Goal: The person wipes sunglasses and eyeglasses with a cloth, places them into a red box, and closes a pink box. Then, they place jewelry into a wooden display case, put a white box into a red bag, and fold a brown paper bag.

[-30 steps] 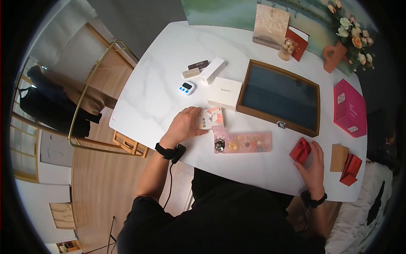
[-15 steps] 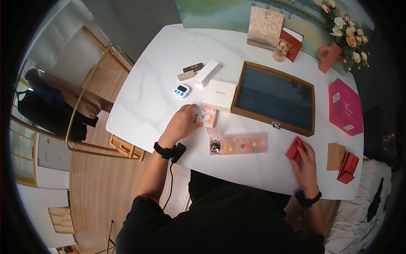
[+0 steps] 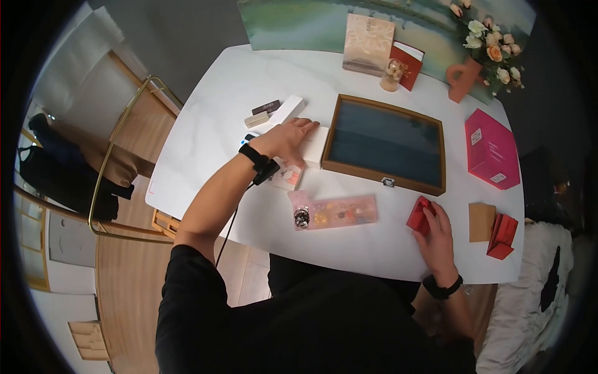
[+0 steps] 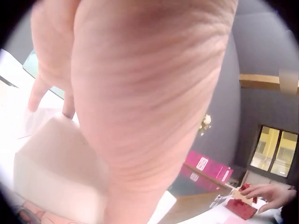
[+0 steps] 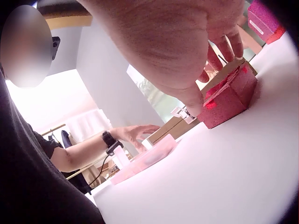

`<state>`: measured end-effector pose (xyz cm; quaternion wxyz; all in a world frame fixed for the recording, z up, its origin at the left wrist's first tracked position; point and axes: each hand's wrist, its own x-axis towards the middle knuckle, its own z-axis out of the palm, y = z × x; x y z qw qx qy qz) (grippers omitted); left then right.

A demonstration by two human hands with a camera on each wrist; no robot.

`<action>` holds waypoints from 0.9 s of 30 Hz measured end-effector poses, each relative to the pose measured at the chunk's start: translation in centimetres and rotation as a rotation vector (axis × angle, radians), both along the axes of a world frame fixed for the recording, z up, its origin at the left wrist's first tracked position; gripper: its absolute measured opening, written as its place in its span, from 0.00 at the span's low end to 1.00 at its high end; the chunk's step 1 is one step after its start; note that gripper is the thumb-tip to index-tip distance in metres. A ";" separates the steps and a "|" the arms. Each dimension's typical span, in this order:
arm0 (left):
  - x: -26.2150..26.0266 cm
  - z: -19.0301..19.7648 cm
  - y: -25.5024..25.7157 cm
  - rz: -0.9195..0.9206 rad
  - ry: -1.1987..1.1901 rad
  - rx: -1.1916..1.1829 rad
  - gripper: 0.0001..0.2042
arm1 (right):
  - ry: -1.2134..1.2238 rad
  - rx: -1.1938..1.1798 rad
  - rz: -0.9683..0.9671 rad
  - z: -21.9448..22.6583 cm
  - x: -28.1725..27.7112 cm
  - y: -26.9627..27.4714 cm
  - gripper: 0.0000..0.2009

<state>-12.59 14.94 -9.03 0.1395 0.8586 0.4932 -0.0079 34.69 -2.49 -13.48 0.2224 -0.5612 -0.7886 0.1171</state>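
Spreading our left hand's (image 3: pixel 283 142) fingers over the square white cardboard box (image 3: pixel 316 151), we hold the small red box (image 3: pixel 415 214) between our right hand's (image 3: pixel 439 243) thumb and fingers. One lid stands raised on the clear pink plastic case (image 3: pixel 342 224); the brown wooden glass-topped case (image 3: pixel 358 174) looks shut.

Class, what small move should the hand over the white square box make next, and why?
Probably, curl the left hand around the white square box: its fingers are spread over the box, not wrapped around it, while the right hand is at the small red box.
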 end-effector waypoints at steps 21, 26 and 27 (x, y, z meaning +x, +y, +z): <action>-1.6 5.1 -0.2 0.124 -0.191 0.151 0.57 | 0.177 0.046 0.079 0.4 -2.8 -1.9 0.37; -1.4 3.8 0.2 0.036 -0.149 0.143 0.58 | 0.281 -0.125 0.130 1.5 -5.5 -0.9 0.35; -1.3 3.3 0.4 0.035 -0.148 0.145 0.58 | 0.275 -0.115 0.169 1.1 -5.9 -0.6 0.35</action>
